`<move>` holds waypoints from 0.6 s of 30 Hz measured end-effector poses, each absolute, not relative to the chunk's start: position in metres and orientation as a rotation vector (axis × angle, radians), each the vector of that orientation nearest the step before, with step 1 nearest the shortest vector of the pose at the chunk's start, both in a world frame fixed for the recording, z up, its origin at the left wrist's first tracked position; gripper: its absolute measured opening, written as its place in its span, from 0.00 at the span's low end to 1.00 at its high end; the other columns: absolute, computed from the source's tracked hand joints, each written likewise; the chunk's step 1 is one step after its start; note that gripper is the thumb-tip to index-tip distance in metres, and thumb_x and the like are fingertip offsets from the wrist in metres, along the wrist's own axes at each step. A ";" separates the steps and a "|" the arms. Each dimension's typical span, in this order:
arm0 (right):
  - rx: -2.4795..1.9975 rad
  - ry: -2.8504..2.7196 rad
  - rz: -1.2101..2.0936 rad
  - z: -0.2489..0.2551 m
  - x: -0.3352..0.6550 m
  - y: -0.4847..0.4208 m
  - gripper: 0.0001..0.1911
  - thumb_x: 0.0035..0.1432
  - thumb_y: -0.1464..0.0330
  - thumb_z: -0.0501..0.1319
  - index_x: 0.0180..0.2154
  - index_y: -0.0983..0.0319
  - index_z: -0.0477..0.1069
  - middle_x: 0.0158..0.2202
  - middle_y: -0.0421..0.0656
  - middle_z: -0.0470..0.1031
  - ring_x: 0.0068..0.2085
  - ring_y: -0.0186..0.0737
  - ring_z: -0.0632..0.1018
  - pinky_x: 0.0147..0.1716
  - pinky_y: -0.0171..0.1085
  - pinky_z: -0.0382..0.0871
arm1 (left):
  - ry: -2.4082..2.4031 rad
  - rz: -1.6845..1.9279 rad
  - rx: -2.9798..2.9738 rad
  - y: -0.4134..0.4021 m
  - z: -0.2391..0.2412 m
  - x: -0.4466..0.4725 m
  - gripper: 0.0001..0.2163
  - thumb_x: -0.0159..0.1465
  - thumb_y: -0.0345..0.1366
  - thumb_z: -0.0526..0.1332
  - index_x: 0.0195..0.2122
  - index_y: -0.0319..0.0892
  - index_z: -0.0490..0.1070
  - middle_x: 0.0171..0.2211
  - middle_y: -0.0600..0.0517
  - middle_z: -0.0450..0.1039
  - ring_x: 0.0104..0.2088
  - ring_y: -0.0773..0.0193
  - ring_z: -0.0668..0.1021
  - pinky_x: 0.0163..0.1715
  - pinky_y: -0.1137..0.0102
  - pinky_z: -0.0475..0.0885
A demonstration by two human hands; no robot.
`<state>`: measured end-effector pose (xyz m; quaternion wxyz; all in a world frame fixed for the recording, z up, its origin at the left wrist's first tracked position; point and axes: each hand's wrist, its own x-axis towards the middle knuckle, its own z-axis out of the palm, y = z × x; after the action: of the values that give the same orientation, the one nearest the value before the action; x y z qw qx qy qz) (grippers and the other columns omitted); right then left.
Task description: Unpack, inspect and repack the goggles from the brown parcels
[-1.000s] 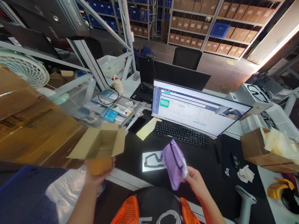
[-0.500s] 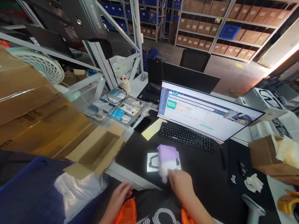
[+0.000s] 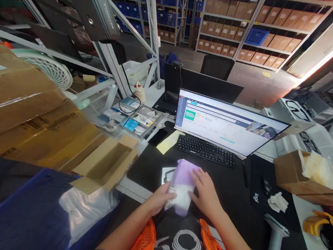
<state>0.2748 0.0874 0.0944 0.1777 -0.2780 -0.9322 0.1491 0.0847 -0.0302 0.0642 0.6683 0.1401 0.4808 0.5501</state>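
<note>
A purple bag with a white label area lies on the black desk mat, partly over a white printed card. My left hand grips the bag's near left edge. My right hand lies flat on the bag's right side with its fingers spread. A small open cardboard box lies on its side to the left, beside the mat.
A monitor and black keyboard stand behind the bag. Large cardboard cartons and a blue bin fill the left. A carton with plastic, a mouse and a barcode scanner are on the right.
My left hand has let go of the small cardboard box, which now lies at the left, and has come to the purple bag. My right hand laid the bag on the mat.
</note>
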 end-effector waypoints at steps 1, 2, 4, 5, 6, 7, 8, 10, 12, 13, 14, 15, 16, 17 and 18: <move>-0.743 -2.636 0.397 0.093 0.277 0.096 0.28 0.62 0.71 0.59 0.64 0.61 0.64 0.64 0.53 0.65 0.66 0.56 0.63 0.64 0.59 0.58 | 1.057 1.224 0.330 -0.031 0.066 0.083 0.29 0.45 0.37 0.78 0.48 0.36 0.74 0.39 0.43 0.78 0.37 0.57 0.79 0.39 0.68 0.72; -0.709 -2.622 0.374 0.093 0.279 0.103 0.26 0.64 0.73 0.57 0.63 0.60 0.65 0.63 0.52 0.67 0.66 0.54 0.64 0.64 0.59 0.59 | 1.025 1.204 0.347 -0.032 0.067 0.080 0.30 0.44 0.38 0.79 0.48 0.36 0.74 0.40 0.43 0.78 0.37 0.57 0.79 0.39 0.68 0.72; -0.651 -2.592 0.342 0.096 0.280 0.117 0.22 0.67 0.72 0.56 0.61 0.61 0.67 0.61 0.53 0.70 0.64 0.52 0.68 0.63 0.59 0.60 | 0.959 1.169 0.385 -0.033 0.071 0.075 0.31 0.45 0.37 0.79 0.50 0.36 0.73 0.41 0.42 0.78 0.39 0.57 0.80 0.40 0.68 0.73; -0.612 -2.598 0.348 0.099 0.280 0.123 0.23 0.67 0.69 0.58 0.62 0.62 0.65 0.61 0.53 0.69 0.64 0.52 0.68 0.64 0.59 0.60 | 0.929 1.163 0.397 -0.033 0.073 0.072 0.31 0.46 0.37 0.79 0.51 0.36 0.74 0.41 0.42 0.78 0.40 0.57 0.80 0.41 0.69 0.73; -0.560 -2.622 0.375 0.103 0.280 0.127 0.27 0.65 0.66 0.62 0.64 0.62 0.63 0.63 0.55 0.66 0.65 0.54 0.67 0.64 0.60 0.59 | 0.904 1.166 0.400 -0.034 0.074 0.069 0.30 0.47 0.37 0.79 0.51 0.37 0.74 0.42 0.42 0.78 0.40 0.57 0.80 0.41 0.69 0.73; -0.498 -2.656 0.414 0.107 0.280 0.131 0.34 0.62 0.62 0.66 0.66 0.62 0.60 0.66 0.56 0.62 0.66 0.55 0.65 0.64 0.60 0.58 | 0.883 1.175 0.391 -0.036 0.075 0.066 0.29 0.48 0.37 0.78 0.51 0.37 0.74 0.42 0.42 0.78 0.40 0.58 0.80 0.41 0.69 0.74; -0.437 -2.684 0.452 0.111 0.279 0.133 0.39 0.60 0.60 0.68 0.67 0.62 0.58 0.68 0.56 0.59 0.67 0.56 0.63 0.64 0.61 0.58 | 0.867 1.188 0.372 -0.037 0.076 0.064 0.29 0.49 0.36 0.78 0.51 0.38 0.74 0.42 0.42 0.78 0.40 0.58 0.81 0.40 0.69 0.74; -0.338 -2.695 0.491 0.114 0.276 0.135 0.39 0.60 0.60 0.68 0.67 0.61 0.57 0.68 0.56 0.58 0.67 0.55 0.62 0.64 0.59 0.60 | 0.838 1.202 0.334 -0.041 0.077 0.060 0.29 0.49 0.36 0.78 0.52 0.38 0.74 0.42 0.42 0.78 0.38 0.58 0.81 0.39 0.68 0.75; -0.270 -2.652 0.488 0.113 0.271 0.134 0.28 0.65 0.62 0.63 0.64 0.62 0.64 0.65 0.55 0.64 0.66 0.53 0.65 0.63 0.57 0.62 | 0.815 1.204 0.314 -0.044 0.076 0.057 0.29 0.49 0.36 0.78 0.52 0.37 0.74 0.42 0.42 0.79 0.38 0.58 0.81 0.39 0.68 0.76; -0.263 -2.611 0.501 0.112 0.268 0.134 0.22 0.67 0.63 0.60 0.60 0.62 0.68 0.62 0.54 0.69 0.64 0.52 0.69 0.62 0.54 0.65 | 0.808 1.203 0.311 -0.045 0.075 0.057 0.28 0.49 0.36 0.78 0.51 0.37 0.74 0.41 0.42 0.79 0.37 0.58 0.81 0.38 0.68 0.76; -0.309 -2.548 0.543 0.111 0.264 0.134 0.17 0.68 0.63 0.58 0.55 0.62 0.73 0.57 0.53 0.74 0.60 0.51 0.73 0.59 0.50 0.68 | 0.802 1.199 0.312 -0.046 0.074 0.057 0.28 0.49 0.36 0.78 0.51 0.37 0.75 0.41 0.42 0.79 0.37 0.59 0.81 0.38 0.69 0.76; -0.406 -2.462 0.601 0.112 0.261 0.134 0.14 0.68 0.62 0.57 0.48 0.61 0.77 0.52 0.51 0.78 0.55 0.49 0.77 0.54 0.46 0.71 | 0.795 1.189 0.314 -0.047 0.073 0.057 0.28 0.49 0.36 0.78 0.51 0.37 0.75 0.41 0.42 0.79 0.37 0.59 0.81 0.38 0.69 0.76; -0.535 -2.360 0.661 0.113 0.258 0.136 0.14 0.68 0.61 0.56 0.41 0.61 0.78 0.45 0.50 0.81 0.48 0.47 0.80 0.49 0.43 0.73 | 0.790 1.177 0.320 -0.048 0.072 0.058 0.29 0.48 0.37 0.78 0.50 0.37 0.75 0.41 0.42 0.79 0.37 0.58 0.81 0.38 0.69 0.76; -0.673 -2.251 0.711 0.116 0.255 0.138 0.16 0.68 0.60 0.55 0.35 0.60 0.77 0.38 0.48 0.81 0.41 0.45 0.81 0.43 0.40 0.73 | 0.792 1.167 0.332 -0.048 0.070 0.058 0.29 0.47 0.37 0.78 0.50 0.37 0.75 0.41 0.42 0.79 0.37 0.58 0.81 0.38 0.69 0.76; -0.797 -2.149 0.742 0.120 0.253 0.143 0.19 0.68 0.58 0.54 0.30 0.60 0.75 0.31 0.47 0.79 0.34 0.43 0.79 0.37 0.39 0.71 | 0.804 1.162 0.350 -0.049 0.069 0.059 0.30 0.46 0.37 0.79 0.50 0.37 0.75 0.41 0.42 0.79 0.38 0.58 0.81 0.39 0.69 0.75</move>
<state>0.2532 0.1430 0.1199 0.3581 -0.3088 -0.8330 0.2874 0.0585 -0.0487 0.0695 0.7465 0.1601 0.3673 0.5312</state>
